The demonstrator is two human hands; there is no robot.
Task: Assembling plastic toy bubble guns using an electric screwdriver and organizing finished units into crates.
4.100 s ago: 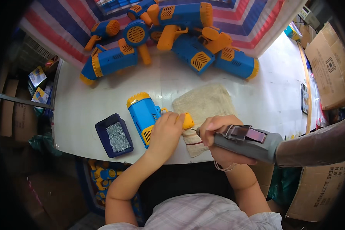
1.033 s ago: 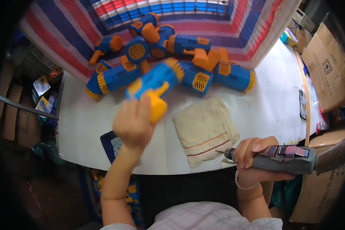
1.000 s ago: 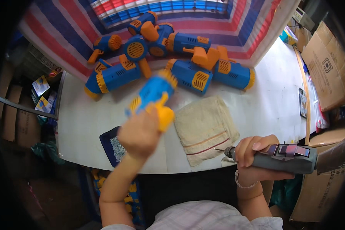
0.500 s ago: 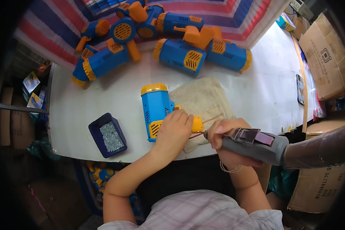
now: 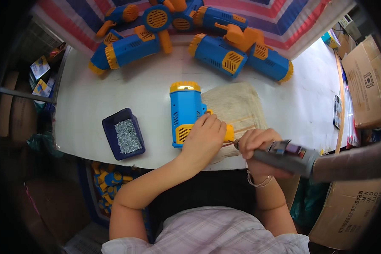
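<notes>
A blue and yellow toy blaster (image 5: 184, 103) lies on the white table in front of me, its ribbed yellow end pointing away. My left hand (image 5: 205, 142) is closed over its yellow handle side and presses it down. In my right hand (image 5: 260, 148) I grip a grey power screwdriver (image 5: 279, 158), held nearly level from the right. Its thin tip reaches the end of the yellow handle; whether it sits on a screw is too small to tell. A beige cloth (image 5: 235, 97) lies partly beneath the blaster.
Left of the blaster stands a dark blue bin (image 5: 110, 135) of small silver screws (image 5: 128, 136). Several similar blasters (image 5: 218, 53) line the back by a striped sheet (image 5: 279, 17). A phone (image 5: 337, 112) and a cardboard box (image 5: 366, 82) are at right. Below the table edge sits a crate of yellow-blue parts (image 5: 108, 182).
The whole view has shifted, so the table and its things appear farther right and higher. Both hands keep their grips, and the screwdriver tip stays at the handle.
</notes>
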